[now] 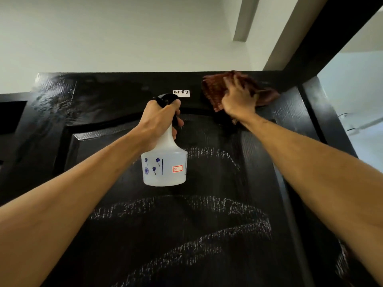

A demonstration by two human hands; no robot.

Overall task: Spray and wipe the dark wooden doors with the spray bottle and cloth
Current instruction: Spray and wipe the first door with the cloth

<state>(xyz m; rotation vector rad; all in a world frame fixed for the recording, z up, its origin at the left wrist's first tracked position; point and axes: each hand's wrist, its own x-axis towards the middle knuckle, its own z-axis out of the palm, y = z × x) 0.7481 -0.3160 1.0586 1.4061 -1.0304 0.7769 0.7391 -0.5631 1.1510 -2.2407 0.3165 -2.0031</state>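
The dark, black-stained wooden door (145,235) with raised panels fills the view from 9 o'clock through 6 o'clock to 3 o'clock. Both arms are raised toward its top rail, and the hands are apart.

Left hand (159,119): just above centre, toward 12 o'clock. Fingers and thumb are wrapped round the neck and black trigger head of the translucent white plastic spray bottle (165,168). The bottle hangs upright below the fist, in front of the door's upper panel. Contact with the door cannot be determined. The bottle carries blue printed marks and a small red-bordered sticker.

Right hand (238,100): at 1 o'clock. The fingers are spread and press the reddish-brown ribbed cloth (213,90) against the door's top rail, near its upper right corner.

A small white label (181,93) with black handwriting sits on the top rail between the hands, nearer the left. Pale curved streaks (207,206) cross the panel at 6 o'clock. A dark door frame (323,38) runs toward 1 o'clock. A pale wall (124,34) lies at 12 o'clock.
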